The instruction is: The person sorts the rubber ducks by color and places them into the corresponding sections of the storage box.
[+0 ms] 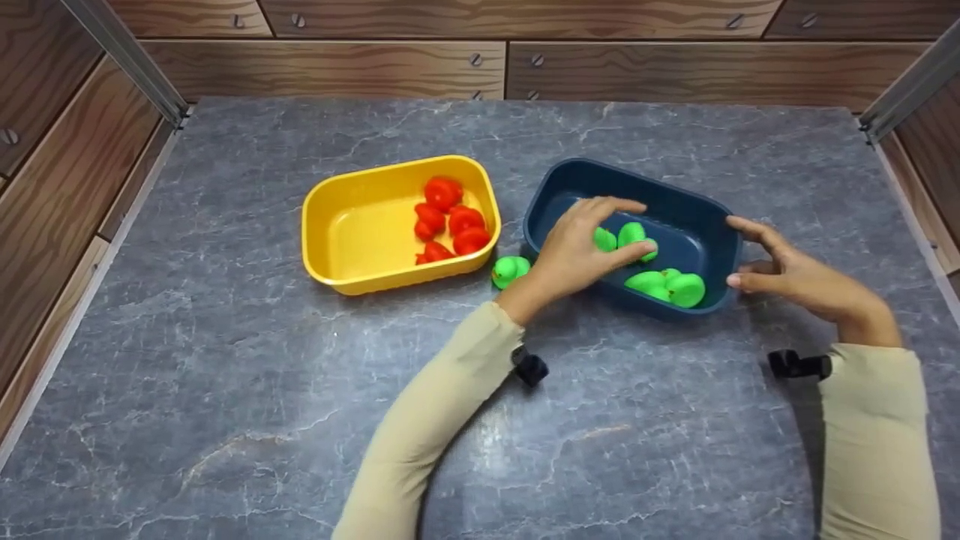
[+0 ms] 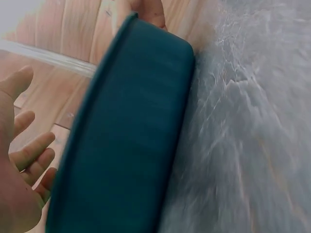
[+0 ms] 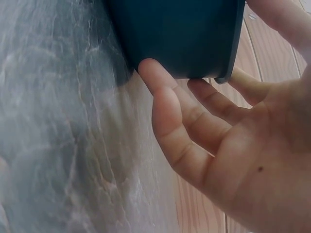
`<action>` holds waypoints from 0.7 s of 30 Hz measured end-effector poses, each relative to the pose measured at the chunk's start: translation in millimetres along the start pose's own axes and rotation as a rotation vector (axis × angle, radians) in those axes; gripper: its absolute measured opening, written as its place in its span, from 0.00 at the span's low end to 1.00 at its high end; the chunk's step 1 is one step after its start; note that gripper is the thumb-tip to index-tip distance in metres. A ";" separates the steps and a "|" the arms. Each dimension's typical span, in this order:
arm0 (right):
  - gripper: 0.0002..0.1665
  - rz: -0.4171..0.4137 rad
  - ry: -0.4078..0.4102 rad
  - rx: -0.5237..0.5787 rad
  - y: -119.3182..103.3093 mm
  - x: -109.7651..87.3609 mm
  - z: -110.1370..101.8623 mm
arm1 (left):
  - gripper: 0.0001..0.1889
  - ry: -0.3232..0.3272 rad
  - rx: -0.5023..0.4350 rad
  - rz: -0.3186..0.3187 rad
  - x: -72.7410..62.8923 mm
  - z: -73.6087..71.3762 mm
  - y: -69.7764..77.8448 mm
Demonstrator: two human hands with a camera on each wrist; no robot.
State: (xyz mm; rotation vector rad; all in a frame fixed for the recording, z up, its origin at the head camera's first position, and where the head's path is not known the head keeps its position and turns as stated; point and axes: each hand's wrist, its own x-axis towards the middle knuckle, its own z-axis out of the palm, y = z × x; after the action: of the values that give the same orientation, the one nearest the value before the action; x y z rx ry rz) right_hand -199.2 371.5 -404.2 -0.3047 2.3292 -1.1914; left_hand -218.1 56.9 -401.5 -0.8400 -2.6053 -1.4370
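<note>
My left hand [image 1: 581, 251] hovers over the navy blue bin [image 1: 686, 210], thumb and fingers spread, with nothing between them. Beneath it lie several green rubber ducks [image 1: 664, 286], some partly hidden by the hand. In the left wrist view, the left hand [image 2: 24, 160] shows loose fingers beside the bin's outer wall [image 2: 121, 116]. The right hand [image 1: 806, 281] touches the bin's right end with its fingertips. Up close, the right hand's fingers [image 3: 194, 116] rest slightly bent against the bin's outside. Another green duck [image 1: 510, 270] sits on the table between both bins, near my left wrist.
A yellow bin [image 1: 352, 232] stands to the left, with several red rubber ducks [image 1: 444, 193] at its right side. Grey marbled tabletop [image 1: 247, 375] spreads around both bins. Wood-patterned panels [image 1: 322, 71] border the table at the back and sides.
</note>
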 end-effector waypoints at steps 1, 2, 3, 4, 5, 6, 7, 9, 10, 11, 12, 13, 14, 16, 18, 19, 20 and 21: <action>0.47 0.001 -0.003 0.002 -0.1 0.1 -0.1 | 0.26 0.012 -0.012 0.017 -4.2 -4.4 -0.1; 0.47 0.002 -0.004 -0.002 -0.4 0.2 -0.1 | 0.26 0.020 -0.024 0.034 -8.7 -9.4 0.1; 0.47 0.005 -0.006 -0.005 -0.8 0.1 -0.2 | 0.25 0.024 -0.036 0.049 -13.3 -14.4 0.0; 0.47 0.005 -0.007 -0.006 -0.7 0.1 -0.6 | 0.25 0.023 -0.054 0.063 -17.7 -19.5 -0.1; 0.47 0.006 -0.008 -0.007 -0.9 0.0 -0.7 | 0.26 0.020 -0.066 0.070 -22.0 -24.7 -0.5; 0.47 0.005 -0.007 -0.008 -0.8 0.1 -0.7 | 0.26 0.015 -0.078 0.072 -26.3 -29.9 -1.1; 0.47 0.001 -0.008 -0.006 -0.6 0.0 -0.8 | 0.26 0.010 -0.097 0.072 -30.2 -34.7 -2.3; 0.47 -0.007 -0.009 -0.003 -0.2 0.0 -0.8 | 0.26 0.005 -0.127 0.065 -37.7 -44.2 -5.4; 0.47 -0.012 -0.008 -0.002 0.2 0.0 -0.7 | 0.26 0.007 -0.133 0.061 -41.0 -49.0 -6.9; 0.47 -0.016 -0.008 0.001 0.6 0.1 -0.5 | 0.26 0.008 -0.127 0.050 -44.0 -54.0 -8.5; 0.47 -0.018 -0.008 0.003 1.0 0.2 -0.2 | 0.26 0.008 -0.124 0.036 -46.8 -58.5 -10.3; 0.47 -0.019 -0.009 0.005 1.3 0.4 0.0 | 0.27 0.006 -0.123 0.021 -49.6 -62.9 -12.4; 0.47 -0.017 -0.009 0.003 1.5 0.6 0.2 | 0.27 0.003 -0.112 0.005 -52.6 -67.5 -14.2; 0.47 -0.014 -0.009 -0.003 1.8 1.0 0.5 | 0.29 -0.007 -0.081 -0.027 -58.2 -75.7 -17.9; 0.47 -0.011 -0.009 -0.007 1.7 1.2 0.4 | 0.30 -0.022 -0.057 -0.055 -63.6 -82.2 -21.8; 0.47 -0.010 -0.008 -0.009 1.5 1.4 0.3 | 0.30 -0.029 -0.048 -0.064 -66.2 -84.9 -23.5; 0.47 -0.011 -0.008 -0.010 1.3 1.6 0.2 | 0.31 -0.037 -0.036 -0.073 -68.7 -87.4 -25.0; 0.47 -0.012 -0.008 -0.009 1.1 2.0 0.2 | 0.31 -0.043 -0.024 -0.081 -71.0 -89.5 -26.4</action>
State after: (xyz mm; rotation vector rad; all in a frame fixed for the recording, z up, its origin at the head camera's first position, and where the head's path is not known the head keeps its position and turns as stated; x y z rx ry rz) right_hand -200.7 371.2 -405.8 -0.3270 2.3296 -1.1839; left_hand -189.1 -56.3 -392.0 -0.7852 -2.6883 -1.4899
